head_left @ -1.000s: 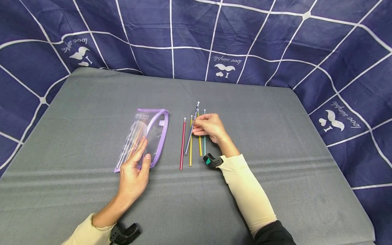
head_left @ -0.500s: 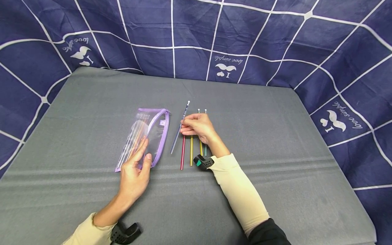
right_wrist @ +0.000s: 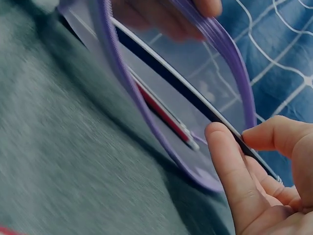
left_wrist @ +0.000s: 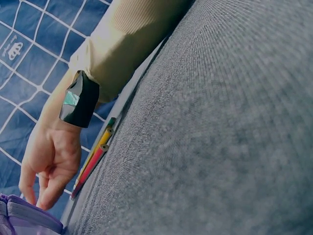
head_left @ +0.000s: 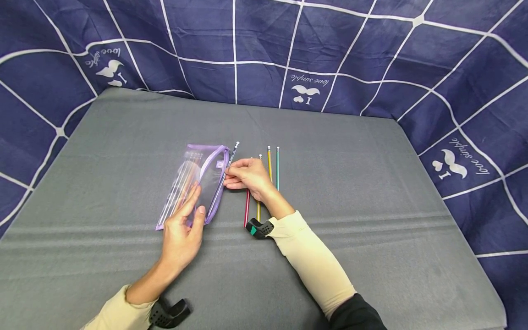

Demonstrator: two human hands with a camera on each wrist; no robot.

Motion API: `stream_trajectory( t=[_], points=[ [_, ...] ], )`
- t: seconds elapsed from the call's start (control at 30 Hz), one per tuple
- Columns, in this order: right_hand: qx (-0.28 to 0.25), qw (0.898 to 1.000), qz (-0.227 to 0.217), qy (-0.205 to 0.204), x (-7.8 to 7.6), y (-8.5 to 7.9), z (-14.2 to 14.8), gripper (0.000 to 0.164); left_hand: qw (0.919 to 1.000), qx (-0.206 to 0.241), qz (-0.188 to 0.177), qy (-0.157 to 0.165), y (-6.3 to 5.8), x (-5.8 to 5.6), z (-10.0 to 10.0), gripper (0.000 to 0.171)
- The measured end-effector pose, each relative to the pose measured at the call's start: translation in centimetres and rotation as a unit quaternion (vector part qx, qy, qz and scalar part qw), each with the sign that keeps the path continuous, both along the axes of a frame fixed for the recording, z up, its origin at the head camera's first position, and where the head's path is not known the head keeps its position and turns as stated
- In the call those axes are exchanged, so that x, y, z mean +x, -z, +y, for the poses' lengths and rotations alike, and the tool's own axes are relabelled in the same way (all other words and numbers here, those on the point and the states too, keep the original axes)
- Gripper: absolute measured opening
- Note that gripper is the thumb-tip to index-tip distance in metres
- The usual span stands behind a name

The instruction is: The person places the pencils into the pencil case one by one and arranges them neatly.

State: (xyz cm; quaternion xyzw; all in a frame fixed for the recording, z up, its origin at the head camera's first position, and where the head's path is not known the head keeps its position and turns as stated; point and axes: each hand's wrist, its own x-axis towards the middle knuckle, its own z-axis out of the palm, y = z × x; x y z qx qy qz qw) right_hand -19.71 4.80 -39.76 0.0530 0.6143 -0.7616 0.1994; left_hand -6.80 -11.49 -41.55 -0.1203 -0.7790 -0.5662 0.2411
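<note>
A clear pencil case (head_left: 208, 183) with purple zip edging lies to the left in the head view, several pencils showing through its plastic. My left hand (head_left: 181, 229) holds it, thumb near the opening and fingers against the clear side. Between thumb and fingertips, my right hand (head_left: 249, 176) pinches a dark blue pencil (head_left: 232, 156) by its upper part, eraser end away from me. In the right wrist view, the mouth gapes and the blue pencil (right_wrist: 181, 83) slants into it. A red pencil (right_wrist: 161, 110) with a white eraser shows inside the case there.
Right of the case on the grey surface (head_left: 350, 183) lie a red pencil (head_left: 247, 208), a yellow pencil (head_left: 258, 211), another yellow pencil (head_left: 269, 160) and a teal pencil (head_left: 278, 165). My right hand partly covers some. A navy checked cloth (head_left: 260, 36) rises behind.
My right hand has carried the dark blue pencil leftward from above the loose pencils to the case's mouth. My left hand and the case have hardly moved.
</note>
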Motion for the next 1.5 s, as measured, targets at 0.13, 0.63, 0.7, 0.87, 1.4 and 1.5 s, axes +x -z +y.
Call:
stream_trajectory(
  t=[0.13, 0.63, 0.7, 0.87, 1.4, 1.5],
  points=[
    [-0.004, 1.000, -0.005, -0.012, 0.6, 0.1, -1.1, 0.006, 1.0000, 0.002, 0.000, 0.000, 0.0, 0.0, -0.1, 0.044],
    [-0.019, 0.997, 0.028, -0.072, 1.8, 0.0, -2.6, 0.024, 1.0000, -0.006, 0.004, -0.004, -0.1, 0.0, -0.1, 0.044],
    [-0.019, 0.997, 0.033, -0.074, 1.8, -0.1, -2.6, 0.024, 1.0000, -0.007, 0.003, -0.006, -0.1, 0.0, -0.1, 0.044],
    [-0.018, 0.996, 0.041, -0.072, 2.0, -0.1, -2.4, 0.018, 1.0000, -0.006, -0.001, -0.006, -0.1, 0.1, -0.1, 0.044],
    [0.006, 0.996, 0.035, -0.076, 1.8, -0.2, -2.2, 0.024, 0.9999, -0.011, -0.004, -0.011, 0.0, 0.1, -0.2, 0.044],
    [0.006, 0.997, 0.037, -0.073, 1.9, -0.3, -2.0, 0.024, 0.9999, -0.011, -0.005, -0.011, 0.0, 0.1, -0.2, 0.044]
  ],
)
